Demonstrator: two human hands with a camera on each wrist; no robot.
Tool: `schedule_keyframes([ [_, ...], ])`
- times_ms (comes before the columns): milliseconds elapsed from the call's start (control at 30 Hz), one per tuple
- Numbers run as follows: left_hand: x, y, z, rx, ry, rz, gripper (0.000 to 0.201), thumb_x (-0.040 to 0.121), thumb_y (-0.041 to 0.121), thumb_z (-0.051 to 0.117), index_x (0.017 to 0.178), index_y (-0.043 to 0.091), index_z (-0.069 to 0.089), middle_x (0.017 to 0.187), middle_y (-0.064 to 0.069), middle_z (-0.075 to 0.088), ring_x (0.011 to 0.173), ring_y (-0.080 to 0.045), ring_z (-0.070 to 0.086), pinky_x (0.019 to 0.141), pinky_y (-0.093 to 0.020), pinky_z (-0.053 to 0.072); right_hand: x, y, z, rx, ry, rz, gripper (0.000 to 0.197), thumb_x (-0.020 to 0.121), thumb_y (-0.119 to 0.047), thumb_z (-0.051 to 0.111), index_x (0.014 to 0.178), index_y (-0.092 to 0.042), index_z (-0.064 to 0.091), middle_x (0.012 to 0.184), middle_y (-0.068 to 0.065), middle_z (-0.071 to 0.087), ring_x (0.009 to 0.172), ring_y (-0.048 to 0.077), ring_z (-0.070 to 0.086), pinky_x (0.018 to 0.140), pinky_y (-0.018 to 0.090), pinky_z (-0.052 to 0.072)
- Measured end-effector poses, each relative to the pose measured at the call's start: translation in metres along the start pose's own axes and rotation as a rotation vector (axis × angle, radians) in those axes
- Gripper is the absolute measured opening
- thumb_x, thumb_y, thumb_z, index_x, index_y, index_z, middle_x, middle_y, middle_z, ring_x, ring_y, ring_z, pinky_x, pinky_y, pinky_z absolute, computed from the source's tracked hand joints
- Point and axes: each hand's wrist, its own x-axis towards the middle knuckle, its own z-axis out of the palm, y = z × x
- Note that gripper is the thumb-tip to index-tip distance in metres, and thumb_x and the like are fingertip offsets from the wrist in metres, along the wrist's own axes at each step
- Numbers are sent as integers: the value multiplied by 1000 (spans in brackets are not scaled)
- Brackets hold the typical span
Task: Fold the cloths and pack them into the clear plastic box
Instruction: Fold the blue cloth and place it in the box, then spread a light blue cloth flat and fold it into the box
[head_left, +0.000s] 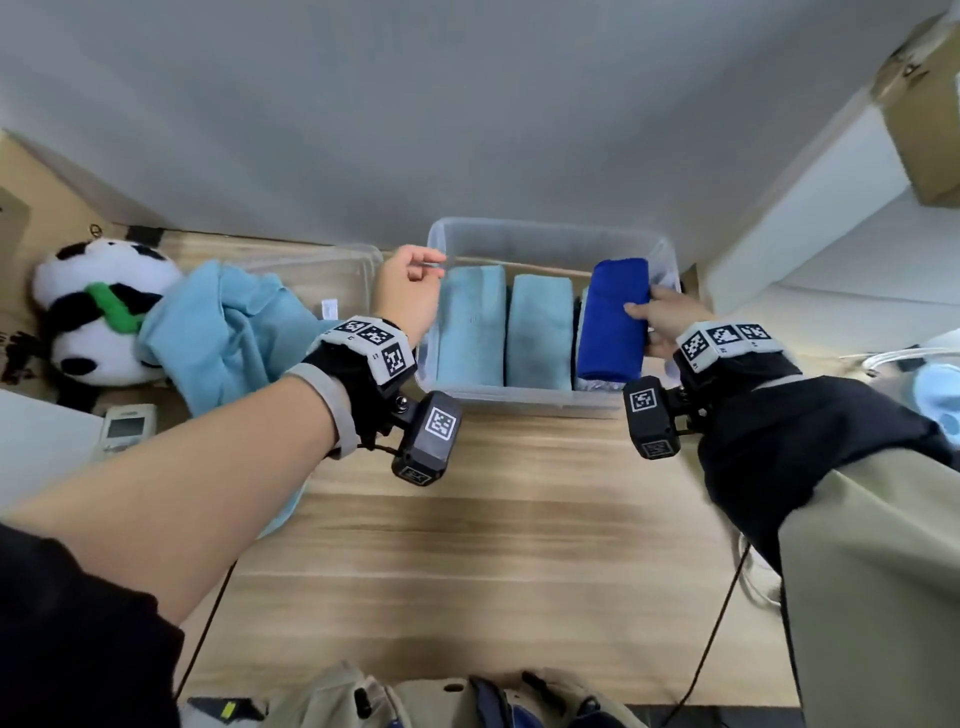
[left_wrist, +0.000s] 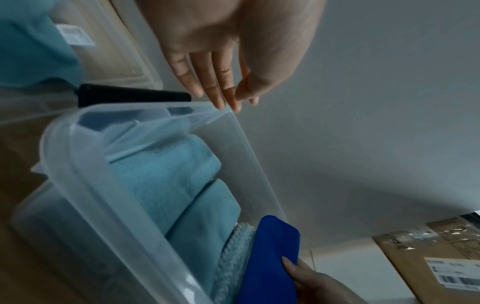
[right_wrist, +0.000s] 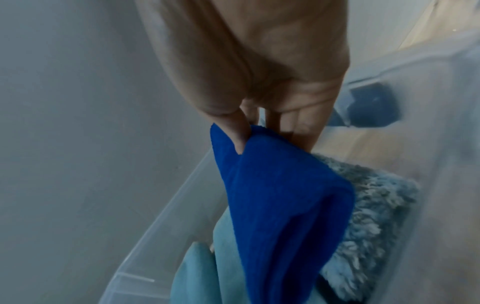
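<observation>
**Wooden tabletop against a grey wall, with box, cloths and sundries**

Surface: light wood-grain table, its far edge against a plain grey wall. White ledge or sill to the right, bearing a cardboard carton with a printed label.

Clear plastic box: stands at the far middle of the table, close to the wall, lid off. Inside, side by side, two folded light blue cloths standing on edge; to their right a pale, shaggy-piled cloth.

Dark blue cloth: folded, at the right end of the box, partly inside it and resting against the shaggy cloth.

Right hand: grasping the dark blue cloth, thumb on one face and fingers on the other, at the cloth's near right edge.

Left hand: released, holding nothing; fingers loosely extended above the box's left far corner, their tips just at the rim in the left wrist view.

Loose light blue cloth: unfolded, heaped on the table left of the box, partly over the clear box lid.

Other: panda soft toy at far left, touching the loose cloth; small white handset near the left edge; dark cables trailing off the near edge.
</observation>
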Motion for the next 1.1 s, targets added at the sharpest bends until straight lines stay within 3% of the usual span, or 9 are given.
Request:
schedule_keyframes([
  [67, 5, -8, -3, 31, 39, -8, 29, 85, -4, 43, 87, 19, 60, 80, 7, 59, 77, -10, 57, 71, -11, 48, 12, 1, 0, -171, 24, -11, 44, 96, -8, 44, 140, -9, 37, 140, 11, 47, 126, 32, 48, 105, 46, 40],
  [200, 6, -21, -5, 72, 59, -49, 32, 83, -7, 41, 85, 20, 58, 79, 11, 57, 88, -14, 57, 89, -28, 48, 20, 4, 3, -414, 88, -21, 49, 93, -8, 45, 141, -9, 34, 142, 16, 43, 128, 33, 45, 105, 40, 41],
  [433, -4, -35, -11, 74, 40, -65, 33, 84, -7, 45, 111, 8, 56, 98, -3, 55, 92, -14, 51, 72, -12, 42, 12, 12, 23, -869, 355, -172, 66, 87, -3, 44, 146, -5, 14, 151, 19, 23, 135, 36, 31, 104, 46, 35],
  [500, -7, -39, -13, 85, 25, -79, 35, 84, -6, 48, 116, 7, 54, 105, -4, 53, 94, -14, 50, 74, -13, 42, 8, 19, 28, -973, 278, -294, 59, 87, -7, 43, 144, -13, 26, 150, 16, 24, 136, 36, 26, 106, 48, 33],
  [600, -13, -41, -17, 92, 4, -90, 34, 86, -3, 50, 118, 8, 54, 108, -4, 53, 95, -13, 51, 82, -19, 40, 6, 28, 31, -1122, 95, -225, 45, 91, -14, 39, 135, -8, 41, 139, 15, 42, 125, 34, 41, 101, 40, 38],
  [733, -20, -46, -27, 95, 14, -94, 33, 87, 1, 47, 118, 11, 54, 111, -3, 56, 97, -12, 52, 89, -22, 42, -4, 29, 28, -950, 123, -212, 44, 93, -14, 40, 136, -6, 39, 139, 17, 43, 127, 34, 40, 103, 37, 34],
  [900, -37, -67, -48, 120, 58, -124, 32, 88, -2, 43, 116, 8, 56, 116, -10, 60, 96, -19, 55, 93, -34, 46, -27, 26, 45, -612, 241, -449, 34, 91, -12, 44, 124, -12, 52, 128, 7, 54, 111, 24, 53, 92, 31, 43],
  [1000, -47, -91, -66, 165, 51, -164, 30, 86, -3, 45, 112, 5, 58, 117, -14, 61, 108, -25, 57, 91, -28, 42, -51, 30, 80, -294, 133, -543, 26, 90, -4, 42, 107, -12, 59, 105, 2, 63, 88, 12, 58, 81, 24, 45],
  [1100, -55, -115, -90, 214, 63, -201, 27, 84, -3, 49, 106, 3, 63, 114, -16, 63, 110, -27, 58, 87, -21, 39, -81, 35, 115, -132, -19, -586, 26, 88, 1, 38, 94, -11, 60, 79, 5, 67, 71, 17, 64, 74, 28, 53],
])
